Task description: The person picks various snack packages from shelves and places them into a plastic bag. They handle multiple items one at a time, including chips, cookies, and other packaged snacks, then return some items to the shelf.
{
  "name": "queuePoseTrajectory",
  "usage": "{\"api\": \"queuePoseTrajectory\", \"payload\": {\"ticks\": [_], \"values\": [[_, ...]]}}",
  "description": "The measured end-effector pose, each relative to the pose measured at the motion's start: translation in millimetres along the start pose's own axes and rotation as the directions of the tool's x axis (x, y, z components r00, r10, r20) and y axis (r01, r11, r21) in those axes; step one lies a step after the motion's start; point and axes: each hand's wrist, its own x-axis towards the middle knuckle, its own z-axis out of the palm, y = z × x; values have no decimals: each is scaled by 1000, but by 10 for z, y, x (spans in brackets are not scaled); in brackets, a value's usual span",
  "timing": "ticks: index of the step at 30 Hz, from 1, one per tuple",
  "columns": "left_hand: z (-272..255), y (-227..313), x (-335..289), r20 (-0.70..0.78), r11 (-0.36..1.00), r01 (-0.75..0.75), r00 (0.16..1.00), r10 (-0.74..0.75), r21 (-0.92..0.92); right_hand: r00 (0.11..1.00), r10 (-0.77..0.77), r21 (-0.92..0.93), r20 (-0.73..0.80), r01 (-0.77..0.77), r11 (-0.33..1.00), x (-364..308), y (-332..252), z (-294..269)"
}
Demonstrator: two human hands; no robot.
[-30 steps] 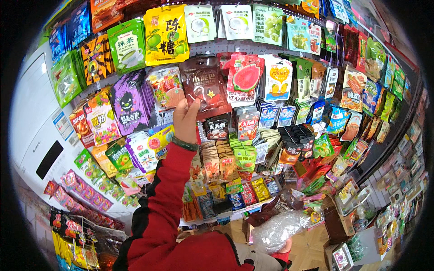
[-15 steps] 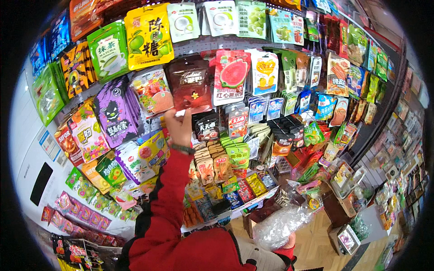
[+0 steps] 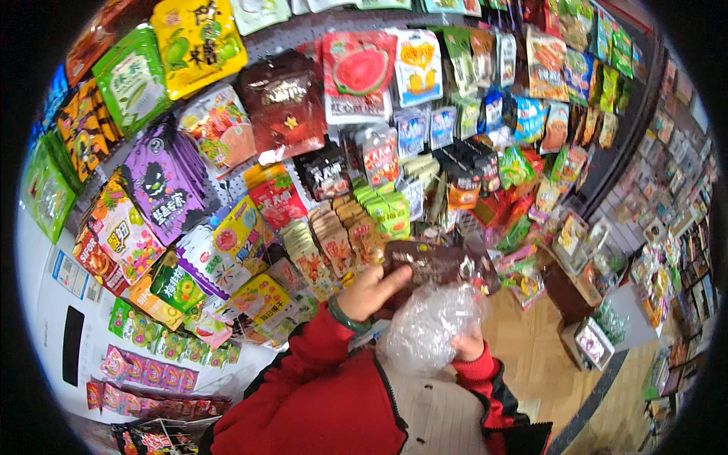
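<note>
At the snack wall point(image 3: 292, 34): brown pouch point(image 3: 440, 262) & clear plastic point(image 3: 432, 327) in hand

Wall takes up most of the view: pegboard w/ rows of hanging pkts, curving L to R. Wood-look floor point(image 3: 531, 341) lower R; tall white unit point(image 3: 50, 303) far L, w/ dark panel point(image 3: 73, 345). Person's red & black jacket point(image 3: 303, 413) fills bottom centre.

Pkts on wall, bigger ones first: yellow pouch w/ green fruit point(image 3: 201, 45) upper L; dk brown pouch w/ yellow flower point(image 3: 280, 106) centre; watermelon pouch point(image 3: 360, 72) just R of it; purple pouches point(image 3: 163, 182) to the L.

Crumpled clear plastic is off the wall, low centre, in front of jacket. Brown pouch is also off the wall, lying sideways just above the plastic & partly behind its top edge in view; can't tell if it's 1 pouch or more.

L hand point(image 3: 373, 291) closed on pouch's L end, thumb on top, other fingers mostly hidden. R hand point(image 3: 469, 345) partly curled at plastic's lower R side, holding it; far fingers out of sight. Dk green band point(image 3: 349, 315) on L wrist.
</note>
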Motion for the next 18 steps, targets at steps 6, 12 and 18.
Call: {"api": "queuePoseTrajectory", "payload": {"ticks": [6,12,18], "values": [[-14,-28,-55,-67,896,8,997,-42,-444,1000,-20,-1,-16,20,1000,-9,19,71],[25,17,-40,-117,865,-1,991,-66,-502,1000,-9,69,8,8,998,-46,85,38],[-185,108,53,-435,943,-210,897,79,-260,989,-24,153,-144,47,987,-109,137,-75]]}}
